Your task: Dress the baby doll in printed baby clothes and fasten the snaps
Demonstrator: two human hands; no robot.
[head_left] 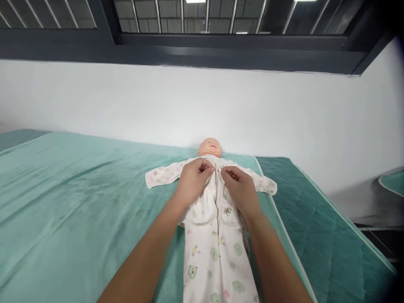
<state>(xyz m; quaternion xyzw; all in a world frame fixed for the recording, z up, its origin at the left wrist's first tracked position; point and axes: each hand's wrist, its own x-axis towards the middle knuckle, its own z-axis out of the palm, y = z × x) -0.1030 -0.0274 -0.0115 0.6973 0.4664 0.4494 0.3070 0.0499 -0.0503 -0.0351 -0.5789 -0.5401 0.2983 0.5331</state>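
A baby doll lies on its back, its head toward the wall and its sleeves spread to both sides. It wears a white printed baby jacket over white pants with green animal prints. My left hand pinches the left front edge of the jacket near the chest. Opposite it, my right hand pinches the right front edge, a small gap from the left fingertips. Below the hands the jacket's two front edges hang apart. Any fastener between the fingers is too small to make out.
A light green sheet covers the bed under the doll. To the right lies a darker quilted mattress. Behind the doll rises a white wall, topped by a dark-framed window with metal bars.
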